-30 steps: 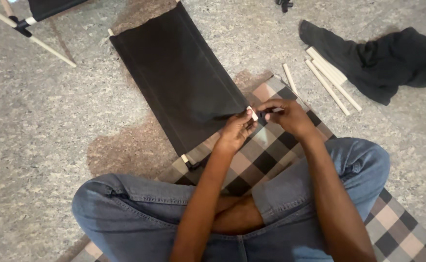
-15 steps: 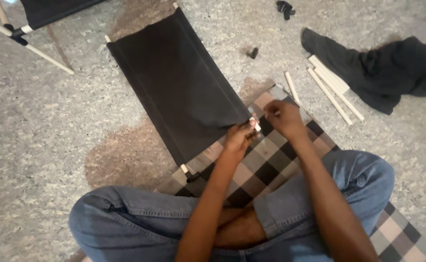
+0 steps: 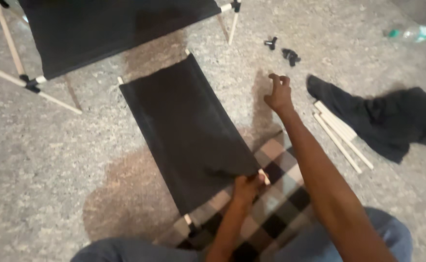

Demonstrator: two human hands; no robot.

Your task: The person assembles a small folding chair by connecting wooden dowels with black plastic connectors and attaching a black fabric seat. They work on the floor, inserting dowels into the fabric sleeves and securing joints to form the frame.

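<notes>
I see the left hand point(image 3: 247, 185) closed on the near right corner of the black panel point(image 3: 186, 133), at the white rod end point(image 3: 263, 176) that sticks out of its hem. The panel lies flat on the floor point(image 3: 52, 160), its near edge overlapping the checked cloth point(image 3: 276, 194). The right hand point(image 3: 278, 93) is raised above the floor beyond the panel's right edge, fingers spread and curled, holding nothing. Two black connectors point(image 3: 282, 49) lie on the floor just past it. To the right, a bundle of white rods point(image 3: 341, 136) lies beside a black cloth heap point(image 3: 392, 121). At the top, a frame point(image 3: 106, 29) with black fabric stands on white legs. A bottle point(image 3: 412, 33) lies top right.
</notes>
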